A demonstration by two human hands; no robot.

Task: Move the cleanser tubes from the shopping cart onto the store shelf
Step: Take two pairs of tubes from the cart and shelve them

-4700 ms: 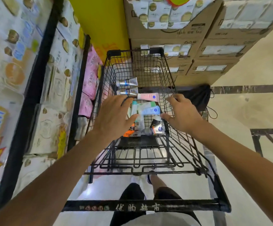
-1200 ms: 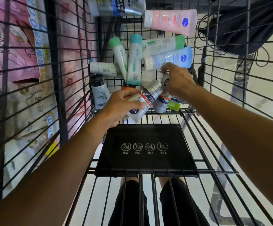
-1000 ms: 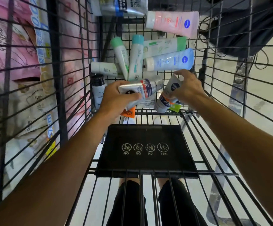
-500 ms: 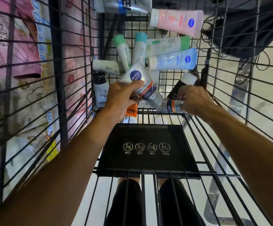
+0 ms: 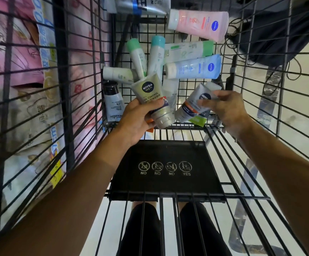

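Cleanser tubes: the left hand (image 5: 137, 119) grips the oil-control tube (image 5: 152, 100) and the right hand (image 5: 227, 108) pinches another tube (image 5: 193, 106) above the shopping cart (image 5: 222, 137), so lift both straight up clear of the wires before turning shelfward.

Pale glossy floor (image 5: 297, 111) w/ dark stripe; pink packs (image 5: 20, 58) stacked left; black bag (image 5: 279, 30) top right.

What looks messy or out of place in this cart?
Nothing damaged or spilled. The tubes lie jumbled on the cart floor, and an orange tube is mostly hidden under the left hand.
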